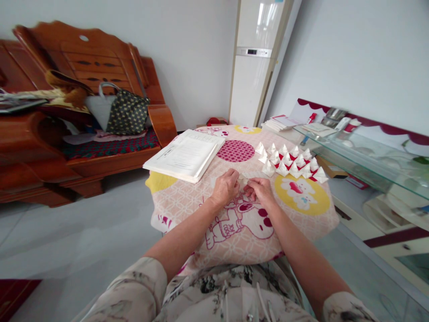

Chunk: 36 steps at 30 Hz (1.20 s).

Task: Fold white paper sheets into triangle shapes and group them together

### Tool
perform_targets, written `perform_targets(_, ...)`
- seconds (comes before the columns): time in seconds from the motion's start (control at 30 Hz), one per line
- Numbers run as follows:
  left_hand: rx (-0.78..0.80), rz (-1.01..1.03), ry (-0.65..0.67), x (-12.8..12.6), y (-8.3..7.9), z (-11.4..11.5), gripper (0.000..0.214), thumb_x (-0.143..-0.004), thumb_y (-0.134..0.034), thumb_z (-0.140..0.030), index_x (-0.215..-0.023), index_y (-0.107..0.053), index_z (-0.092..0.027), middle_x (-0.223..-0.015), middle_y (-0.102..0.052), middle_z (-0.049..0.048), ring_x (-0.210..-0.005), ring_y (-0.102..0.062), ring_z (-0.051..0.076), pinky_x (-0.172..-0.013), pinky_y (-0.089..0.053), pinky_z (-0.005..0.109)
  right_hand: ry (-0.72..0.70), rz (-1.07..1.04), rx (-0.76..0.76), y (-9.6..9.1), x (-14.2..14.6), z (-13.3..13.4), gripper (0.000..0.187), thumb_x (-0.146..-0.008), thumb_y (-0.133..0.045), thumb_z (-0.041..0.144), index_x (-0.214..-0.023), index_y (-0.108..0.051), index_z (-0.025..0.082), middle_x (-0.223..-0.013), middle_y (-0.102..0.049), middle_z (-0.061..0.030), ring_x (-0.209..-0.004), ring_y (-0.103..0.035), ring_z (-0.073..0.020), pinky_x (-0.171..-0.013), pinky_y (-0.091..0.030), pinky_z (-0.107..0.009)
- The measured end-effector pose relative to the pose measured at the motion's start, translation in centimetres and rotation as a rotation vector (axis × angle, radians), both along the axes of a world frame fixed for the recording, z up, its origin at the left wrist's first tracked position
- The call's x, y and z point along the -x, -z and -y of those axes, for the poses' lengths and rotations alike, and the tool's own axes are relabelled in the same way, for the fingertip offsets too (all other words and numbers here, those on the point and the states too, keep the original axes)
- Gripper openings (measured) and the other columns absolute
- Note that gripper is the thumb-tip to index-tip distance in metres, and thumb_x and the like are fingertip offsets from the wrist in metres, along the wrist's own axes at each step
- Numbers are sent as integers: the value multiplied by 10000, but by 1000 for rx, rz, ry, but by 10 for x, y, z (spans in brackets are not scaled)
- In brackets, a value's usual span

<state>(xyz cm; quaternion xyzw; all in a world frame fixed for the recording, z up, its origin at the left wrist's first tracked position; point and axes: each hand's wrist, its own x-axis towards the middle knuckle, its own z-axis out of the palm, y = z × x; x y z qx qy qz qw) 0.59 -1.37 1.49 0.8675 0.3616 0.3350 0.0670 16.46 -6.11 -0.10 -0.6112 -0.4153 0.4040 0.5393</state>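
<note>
My left hand (pixel 225 186) and my right hand (pixel 260 191) rest close together on a round table covered by a pink cartoon-print cloth (pixel 187 201). Both hands have their fingers curled and pinch a small pale piece of folded paper (pixel 244 180) between them; most of it is hidden by the fingers. Beyond my right hand, several folded white-and-red paper shapes (pixel 291 163) stand in rows on the cloth. A thick stack of white paper sheets (pixel 186 155) lies at the table's far left.
A carved wooden bench (pixel 83 67) with a patterned bag (pixel 125 112) stands at the left. A tall white air-conditioner unit (pixel 254 62) stands in the far corner. A glass shelf (pixel 368 156) with papers and small items runs along the right wall. The floor is grey.
</note>
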Motion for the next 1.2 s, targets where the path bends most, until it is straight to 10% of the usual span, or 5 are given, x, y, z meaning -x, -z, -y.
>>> perform_targets(0.57, 12, -54, 12, -3, 2, 2, 149, -809, -473, -59, -813, -551, -186, -861, -585, 49, -782, -566, 165, -687, -432, 259, 51, 339, 101, -7, 5, 3, 338, -813, -539, 326, -497, -560, 206, -374, -524, 7, -311, -435, -120, -362, -300, -239)
perform_targets(0.87, 98, -75, 64, -7, 7, 3, 145, -789, -492, -75, -824, -600, -166, -871, -618, 64, -751, -578, 170, -683, -449, 273, 112, 870, -89, -5, -6, -1, 348, -666, -538, 191, -405, -312, 239, -400, -352, 24, -453, -350, -113, -487, -248, -279)
perform_targets(1.2, 346, -8, -12, -1, -5, -5, 122, -822, -599, -210, -834, -709, -159, -912, -731, 66, -860, -659, 200, -826, -489, 294, 70, 380, -45, -3, -20, 5, 439, -860, -515, 566, -696, -631, 175, -539, -611, -8, -419, -553, -145, -422, -367, -243)
